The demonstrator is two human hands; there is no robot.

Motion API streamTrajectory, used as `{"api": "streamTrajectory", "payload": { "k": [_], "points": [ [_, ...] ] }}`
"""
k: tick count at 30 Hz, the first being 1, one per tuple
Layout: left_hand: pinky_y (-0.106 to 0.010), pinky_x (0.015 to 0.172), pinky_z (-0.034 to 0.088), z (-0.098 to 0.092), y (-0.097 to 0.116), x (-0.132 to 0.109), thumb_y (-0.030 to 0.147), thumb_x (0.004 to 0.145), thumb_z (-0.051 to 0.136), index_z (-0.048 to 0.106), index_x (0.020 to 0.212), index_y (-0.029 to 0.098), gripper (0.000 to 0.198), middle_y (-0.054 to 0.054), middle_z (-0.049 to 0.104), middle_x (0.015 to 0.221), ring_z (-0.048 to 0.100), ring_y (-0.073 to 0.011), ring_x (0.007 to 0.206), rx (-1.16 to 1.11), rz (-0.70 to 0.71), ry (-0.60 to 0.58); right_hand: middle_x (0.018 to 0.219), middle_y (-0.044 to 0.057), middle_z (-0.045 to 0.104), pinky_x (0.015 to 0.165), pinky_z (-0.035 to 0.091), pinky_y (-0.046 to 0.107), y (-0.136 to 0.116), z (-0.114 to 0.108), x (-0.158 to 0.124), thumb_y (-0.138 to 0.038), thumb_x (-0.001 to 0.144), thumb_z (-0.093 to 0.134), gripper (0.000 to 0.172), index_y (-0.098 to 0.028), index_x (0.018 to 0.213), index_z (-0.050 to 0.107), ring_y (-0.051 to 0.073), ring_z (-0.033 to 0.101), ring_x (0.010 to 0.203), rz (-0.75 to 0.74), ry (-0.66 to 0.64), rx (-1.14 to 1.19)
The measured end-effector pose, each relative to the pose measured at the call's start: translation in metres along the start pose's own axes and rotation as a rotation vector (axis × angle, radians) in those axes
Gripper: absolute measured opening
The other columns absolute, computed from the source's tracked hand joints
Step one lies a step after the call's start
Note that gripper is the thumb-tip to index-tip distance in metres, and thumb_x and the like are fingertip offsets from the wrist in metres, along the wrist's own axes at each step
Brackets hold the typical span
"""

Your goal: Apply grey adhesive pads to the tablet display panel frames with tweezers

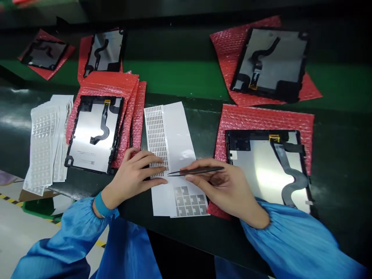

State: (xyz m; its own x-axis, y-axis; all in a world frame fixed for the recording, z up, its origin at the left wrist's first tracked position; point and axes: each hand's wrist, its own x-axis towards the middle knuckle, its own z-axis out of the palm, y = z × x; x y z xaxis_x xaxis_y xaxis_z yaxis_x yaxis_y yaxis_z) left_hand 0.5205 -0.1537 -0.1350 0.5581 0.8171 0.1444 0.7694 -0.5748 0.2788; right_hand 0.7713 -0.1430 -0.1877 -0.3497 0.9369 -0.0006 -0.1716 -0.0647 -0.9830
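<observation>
My right hand (225, 186) is closed on black tweezers (196, 171), whose tips point left at the lower end of a grid of small grey stickers on a white sheet (174, 131). My left hand (135, 174) lies flat on that sheet, fingers stretched out and pressing its left side beside the tweezer tips. A second sticker sheet (190, 201) with larger grey squares lies just below. To the right, a tablet screen panel (270, 170) with a black flex cable rests face down on red bubble wrap (261, 118), touching my right wrist.
Left of the sheet, another screen panel (94, 133) tops a pile of red bubble wrap; a stack of used sticker sheets (46, 139) lies further left. More panels on red wrap (271, 60) (106, 50) (45, 54) sit on the green belt behind. The table's front edge runs below my wrists.
</observation>
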Motion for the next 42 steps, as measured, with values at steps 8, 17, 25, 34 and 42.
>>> {"api": "streamTrajectory", "payload": {
  "k": [8,17,25,34,42],
  "points": [
    [-0.039,0.096,0.033,0.016,-0.005,0.001,0.042,0.085,0.081,0.079,0.093,0.028,0.016,0.003,0.077,0.103,0.061,-0.0188,0.105,-0.201,-0.14,0.023,0.087,0.005,0.08,0.073,0.069,0.028,0.014,0.01,0.006,-0.026,0.083,0.086,0.019,-0.02,0.096,0.074,0.023,0.08,0.079,-0.002,0.069,-0.008],
    [-0.04,0.098,0.03,0.008,-0.003,0.0,0.047,0.084,0.081,0.078,0.099,0.028,0.024,0.002,0.076,0.107,0.061,-0.0204,0.109,-0.2,-0.138,-0.001,0.073,0.005,0.078,0.054,0.066,0.025,0.003,-0.009,0.009,-0.036,0.082,0.087,0.023,-0.018,0.09,0.074,0.023,0.078,0.063,0.036,0.139,-0.108],
    [-0.039,0.082,0.029,0.042,0.05,0.076,0.043,0.099,0.064,0.071,0.115,0.024,0.026,0.0,0.068,0.09,0.057,-0.0178,0.086,0.013,0.342,-0.031,0.07,0.006,0.078,0.058,0.067,0.029,-0.003,-0.131,-0.011,-0.042,0.076,0.091,0.032,-0.019,0.086,0.071,0.025,0.078,0.062,-0.073,0.422,-0.185],
    [-0.038,0.074,0.026,0.076,0.052,0.118,0.049,0.097,0.062,0.072,0.116,0.023,0.033,0.0,0.066,0.087,0.051,-0.0158,0.08,-0.054,0.367,-0.07,0.081,0.004,0.08,0.057,0.064,0.022,0.004,-0.133,-0.006,-0.026,0.083,0.085,0.012,-0.021,0.088,0.076,0.02,0.078,0.066,-0.13,0.354,-0.267],
    [-0.037,0.075,0.028,0.077,0.054,0.119,0.047,0.095,0.065,0.072,0.118,0.023,0.034,0.0,0.067,0.087,0.054,-0.0169,0.081,-0.072,0.359,-0.067,0.084,0.004,0.08,0.059,0.066,0.028,0.002,-0.133,-0.008,-0.026,0.082,0.085,0.011,-0.023,0.089,0.077,0.023,0.079,0.071,-0.075,0.349,-0.288]
  ]
}}
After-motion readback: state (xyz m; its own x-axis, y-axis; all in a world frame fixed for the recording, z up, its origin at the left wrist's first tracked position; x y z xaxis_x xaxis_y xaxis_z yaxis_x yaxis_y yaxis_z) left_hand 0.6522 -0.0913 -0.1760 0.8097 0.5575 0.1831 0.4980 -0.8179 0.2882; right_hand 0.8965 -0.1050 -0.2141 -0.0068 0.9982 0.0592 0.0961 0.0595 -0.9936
